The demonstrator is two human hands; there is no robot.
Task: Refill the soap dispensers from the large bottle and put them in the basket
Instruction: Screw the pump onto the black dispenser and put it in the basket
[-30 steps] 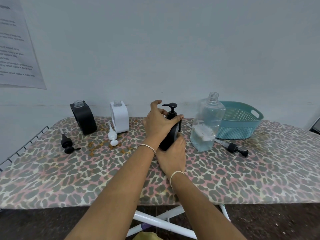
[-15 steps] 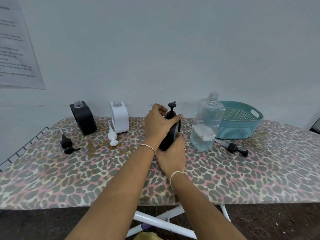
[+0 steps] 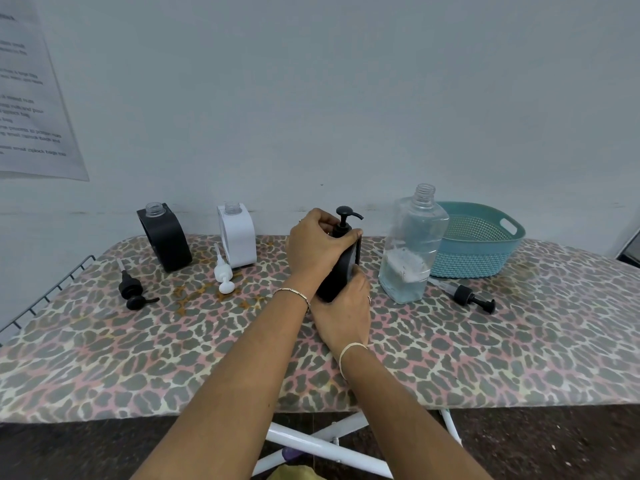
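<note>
While right hand [image 3: 341,306] steadies dispenser [image 3: 341,271], left fingers [image 3: 325,225] wrap pump collar

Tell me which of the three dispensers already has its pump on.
The black dispenser held in both hands, left hand and right hand. The other black dispenser and the white dispenser stand with open necks.

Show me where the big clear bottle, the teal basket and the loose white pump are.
big clear bottle [image 3: 414,244]: head view, on the middle of its clear body.
teal basket [image 3: 485,258]: head view, on its outer front wall.
loose white pump [image 3: 223,273]: head view, on its collar, lying on the board.
</note>
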